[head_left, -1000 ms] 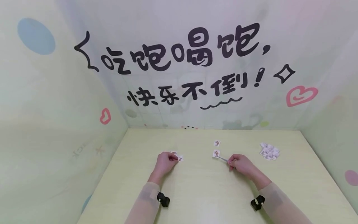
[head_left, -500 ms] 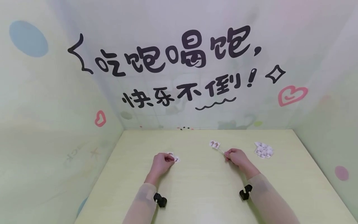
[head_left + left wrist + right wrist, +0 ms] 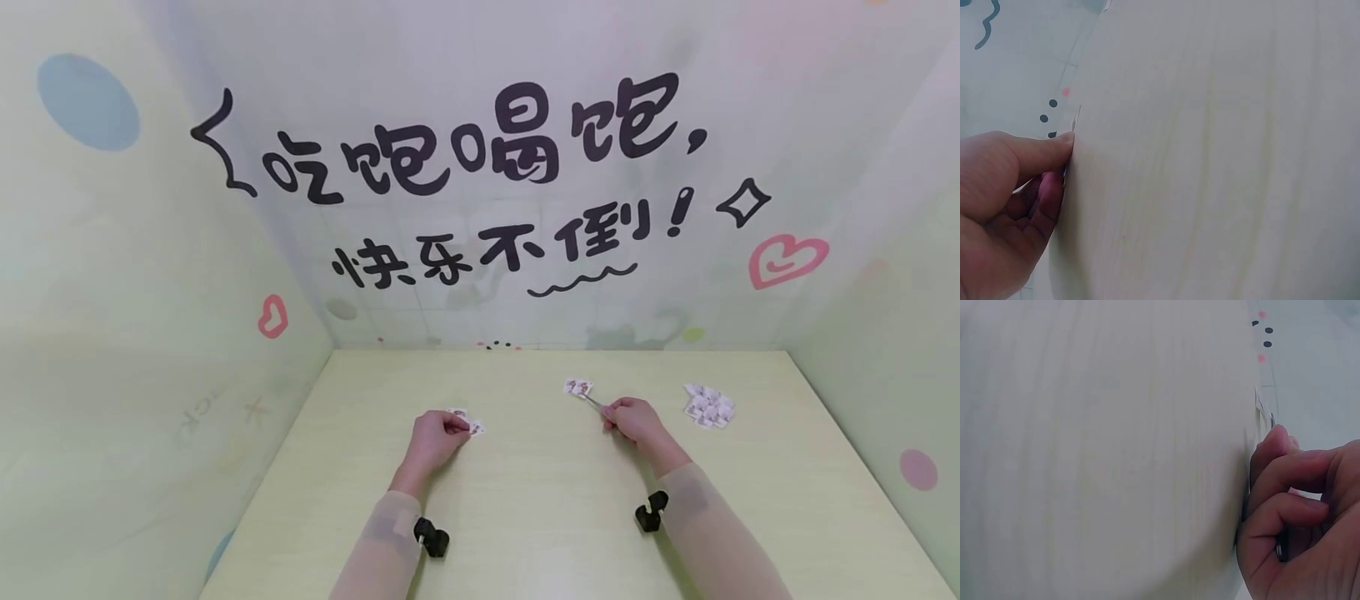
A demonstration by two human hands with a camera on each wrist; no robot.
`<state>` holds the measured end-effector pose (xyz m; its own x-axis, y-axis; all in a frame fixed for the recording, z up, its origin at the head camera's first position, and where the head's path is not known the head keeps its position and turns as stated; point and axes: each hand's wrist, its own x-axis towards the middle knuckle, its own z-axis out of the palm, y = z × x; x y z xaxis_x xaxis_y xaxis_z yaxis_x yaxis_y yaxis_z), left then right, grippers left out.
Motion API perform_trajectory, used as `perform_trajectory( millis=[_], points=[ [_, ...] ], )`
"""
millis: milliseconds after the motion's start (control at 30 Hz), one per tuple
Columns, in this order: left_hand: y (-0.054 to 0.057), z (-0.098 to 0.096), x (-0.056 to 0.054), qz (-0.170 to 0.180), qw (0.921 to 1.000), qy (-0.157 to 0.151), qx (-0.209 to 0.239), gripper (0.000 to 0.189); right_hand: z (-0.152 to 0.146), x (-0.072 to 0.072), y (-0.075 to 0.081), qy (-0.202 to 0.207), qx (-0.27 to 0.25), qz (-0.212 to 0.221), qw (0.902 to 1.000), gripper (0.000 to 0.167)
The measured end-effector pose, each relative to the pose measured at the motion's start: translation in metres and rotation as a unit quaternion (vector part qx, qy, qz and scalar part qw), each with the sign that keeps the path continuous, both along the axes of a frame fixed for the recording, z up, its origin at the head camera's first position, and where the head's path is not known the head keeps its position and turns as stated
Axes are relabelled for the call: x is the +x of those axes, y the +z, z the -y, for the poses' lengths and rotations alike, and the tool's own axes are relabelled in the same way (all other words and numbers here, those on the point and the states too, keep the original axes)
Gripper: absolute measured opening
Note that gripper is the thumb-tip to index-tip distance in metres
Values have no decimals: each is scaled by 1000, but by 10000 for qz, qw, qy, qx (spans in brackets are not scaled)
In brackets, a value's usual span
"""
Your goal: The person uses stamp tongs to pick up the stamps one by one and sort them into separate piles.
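Note:
In the head view, my left hand [image 3: 438,440] rests at the left of the table, thumb and forefinger pinched at a small white card [image 3: 477,429] with a printed figure. A second card [image 3: 457,413] lies just behind it, partly hidden by the hand. The left wrist view catches only a thin card edge [image 3: 1077,117] past the thumb tip. Farther right, my right hand [image 3: 637,423] grips slim silver tweezers [image 3: 592,401], their tip at the near edge of a printed card [image 3: 583,388]. Another card [image 3: 570,385] sits side by side with it on the left.
A loose heap of small white cards [image 3: 708,407] lies on the pale wooden table [image 3: 525,517] at the right. Behind the table stands a printed wall [image 3: 480,317], with side walls left and right. Each sleeve carries a black camera [image 3: 431,538].
My right hand has moved away from me with the tweezers, bringing the nearer card up beside the farther one. The left hand stays at its card. The head view has shifted slightly.

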<state>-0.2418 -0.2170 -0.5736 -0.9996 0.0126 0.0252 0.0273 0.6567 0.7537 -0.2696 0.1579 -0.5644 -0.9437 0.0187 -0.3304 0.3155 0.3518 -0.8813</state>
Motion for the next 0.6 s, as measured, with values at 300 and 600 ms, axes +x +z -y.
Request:
perform_trajectory(
  millis=[300,600],
  points=[
    [-1,0,-1,13,10000,21,18,6,1,0,-2,-25,13,-44,10000,16],
    [1,1,-1,24,10000,-21,71,6,-2,6,-3,-52,-122,137,9998,23]
  ],
)
